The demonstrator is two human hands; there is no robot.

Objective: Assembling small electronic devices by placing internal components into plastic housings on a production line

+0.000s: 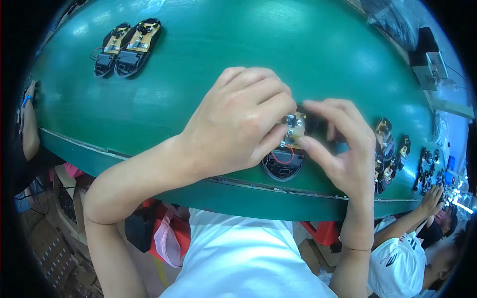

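Black shell (282, 172), likely light, stiff — its red wire (283, 163) fragile, rim the safest hold — lies near the table's (223, 39) near edge between left hand (248, 111), curled, pinch unclear, and right hand (348, 136), fingers spread.

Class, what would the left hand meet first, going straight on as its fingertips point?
The left hand would probably meet the tan circuit board in the black, rounded plastic casing first; depth and contact are unclear.
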